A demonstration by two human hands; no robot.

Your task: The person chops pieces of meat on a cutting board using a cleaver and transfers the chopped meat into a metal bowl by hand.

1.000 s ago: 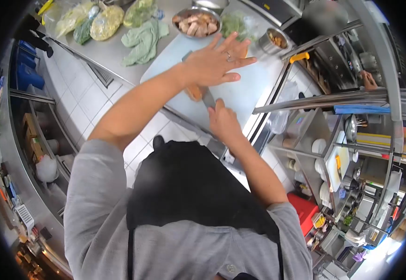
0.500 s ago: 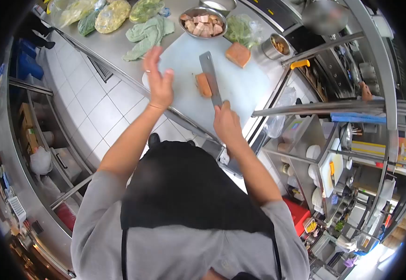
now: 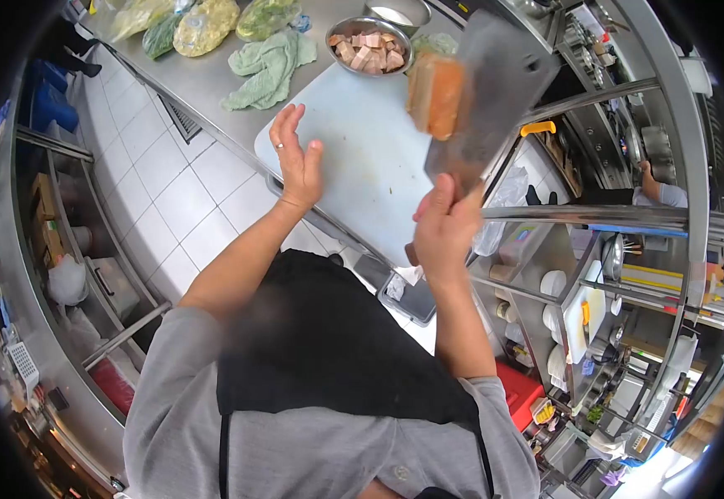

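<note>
My right hand (image 3: 448, 229) is closed round the handle of a cleaver (image 3: 495, 91), raised over the right side of the white cutting board (image 3: 362, 158). The broad blade is tilted and blurred. Against or just beside its left face is a brown-skinned meat block (image 3: 435, 96), also blurred; whether it sticks to the blade I cannot tell. My left hand (image 3: 298, 166), with a ring on one finger, hovers open and empty over the board's left edge. A metal bowl (image 3: 331, 41) at the board's far edge holds cut meat chunks (image 3: 369, 51).
A green cloth (image 3: 270, 71) lies left of the board, with bagged vegetables (image 3: 204, 27) behind it. Another metal bowl (image 3: 412, 15) stands at the back. Metal rails (image 3: 578, 214) and shelves are on the right, where another person's hand (image 3: 649, 179) shows.
The cleaver has lifted off the board and swung right, its flat side now showing. The smaller meat piece has left the middle of the board. My left hand has moved slightly right and down.
</note>
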